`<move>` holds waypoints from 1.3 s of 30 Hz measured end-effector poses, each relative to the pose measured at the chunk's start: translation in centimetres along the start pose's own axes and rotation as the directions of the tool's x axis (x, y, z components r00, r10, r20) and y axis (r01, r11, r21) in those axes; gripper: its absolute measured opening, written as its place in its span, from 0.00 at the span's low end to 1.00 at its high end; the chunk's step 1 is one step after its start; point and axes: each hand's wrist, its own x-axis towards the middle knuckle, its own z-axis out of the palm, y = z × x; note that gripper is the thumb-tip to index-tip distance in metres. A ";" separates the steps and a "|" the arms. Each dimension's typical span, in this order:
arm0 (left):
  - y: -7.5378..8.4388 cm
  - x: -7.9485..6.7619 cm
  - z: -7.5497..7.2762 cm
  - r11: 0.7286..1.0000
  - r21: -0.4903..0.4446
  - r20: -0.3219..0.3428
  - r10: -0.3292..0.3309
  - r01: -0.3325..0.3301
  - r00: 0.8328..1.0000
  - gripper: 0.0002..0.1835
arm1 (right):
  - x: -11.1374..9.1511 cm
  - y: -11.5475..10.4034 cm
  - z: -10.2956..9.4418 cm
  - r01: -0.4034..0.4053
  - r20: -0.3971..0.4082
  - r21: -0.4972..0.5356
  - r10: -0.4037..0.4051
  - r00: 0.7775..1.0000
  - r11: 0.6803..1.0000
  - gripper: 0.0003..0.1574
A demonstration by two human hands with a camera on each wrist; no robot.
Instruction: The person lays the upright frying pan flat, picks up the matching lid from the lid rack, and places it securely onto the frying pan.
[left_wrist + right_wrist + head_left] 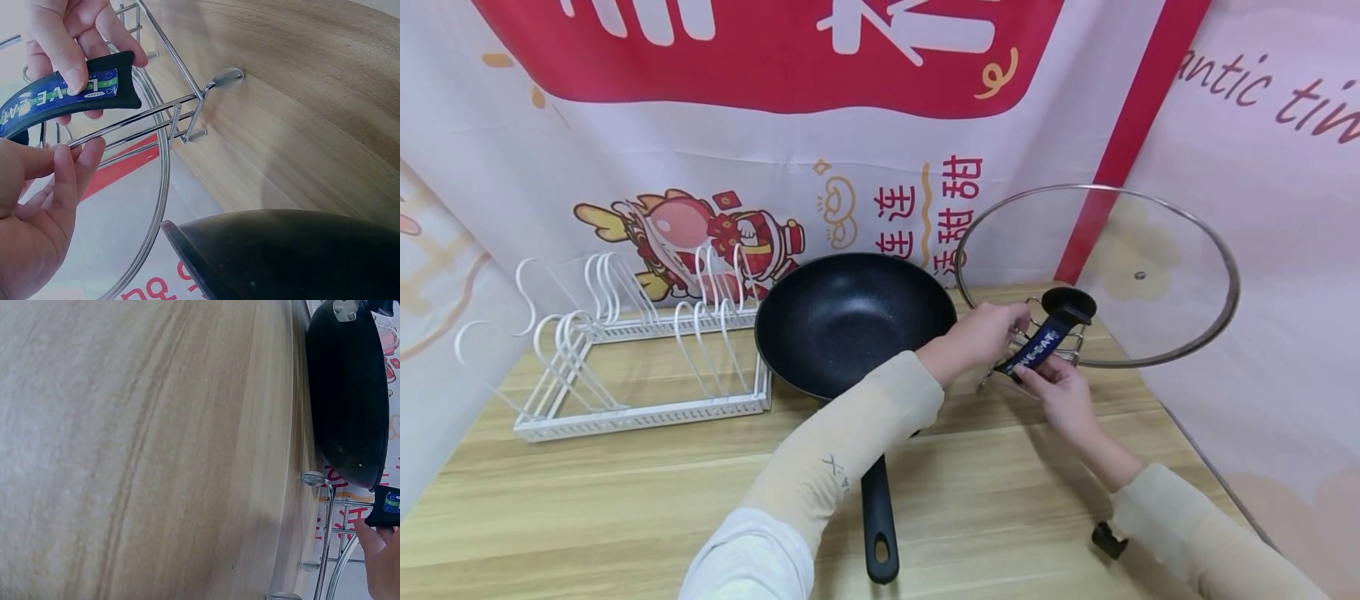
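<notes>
A large round glass lid [1157, 250] with a steel rim stands tilted upright in a chrome wire rack [150, 119] on the wooden table. Its black arched handle [1045, 337] faces me and bears a blue label. My right hand [1063, 400] pinches the handle's lower end, thumb on the label and fingers behind, clearer in the left wrist view. Just left of the handle, my left hand [981, 337] pinches a thin bar of the rack between thumb and fingers. The right wrist view catches only part of my right hand [382, 559] at its edge.
A black frying pan [857, 325] sits left of the lid, its long handle [880, 525] pointing toward me under my left forearm. Farther left stands a white rack [643, 417] with curved dividers. A small black clip-like piece [1108, 540] appears beside my right sleeve. Printed cloth hangs behind.
</notes>
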 end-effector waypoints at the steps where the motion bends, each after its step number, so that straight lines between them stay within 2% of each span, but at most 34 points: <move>1: 0.0 0.0 0.0 1.000 0.002 0.001 -0.001 0.001 1.000 0.08 | 0.0 0.0 0.0 -0.003 0.000 0.009 0.003 1.000 1.000 0.14; 7: 0.1 -0.1 0.0 1.000 0.012 0.005 -0.008 0.008 1.000 0.08 | 0.1 0.2 0.1 -0.005 -0.007 0.061 0.006 1.000 0.998 0.12; 11: 0.1 0.0 0.0 1.000 0.009 0.004 -0.011 0.011 1.000 0.10 | 0.1 0.2 0.2 0.011 -0.016 0.051 -0.010 1.000 0.999 0.10; 17: 0.1 0.0 0.1 1.000 0.015 0.007 -0.009 0.009 1.000 0.09 | -0.2 0.2 0.3 0.001 -0.041 -0.027 -0.002 0.999 1.000 0.07; 21: 0.0 0.1 0.1 1.000 0.019 0.003 0.000 0.000 1.000 0.09 | -0.6 0.1 0.4 -0.012 -0.044 -0.070 0.009 0.999 0.998 0.09; 25: 0.0 0.1 0.1 1.000 0.011 0.001 -0.015 0.015 1.000 0.09 | -0.5 0.0 0.6 -0.038 -0.047 -0.062 0.035 0.998 0.997 0.10; 29: 0.1 0.1 -0.1 0.999 0.009 0.005 -0.035 0.035 0.999 0.10 | -0.3 -0.1 0.8 -0.045 -0.049 -0.010 0.045 0.998 0.999 0.11; 32: 0.1 0.1 -0.1 0.999 0.010 0.006 -0.033 0.032 0.999 0.10 | -0.1 -0.1 0.7 -0.036 -0.059 0.002 0.036 0.998 0.999 0.12; 39: 0.1 -0.2 0.1 1.000 0.014 -0.007 -0.013 0.013 1.000 0.09 | 0.1 0.5 0.2 0.025 -0.061 -0.067 -0.029 0.998 0.997 0.13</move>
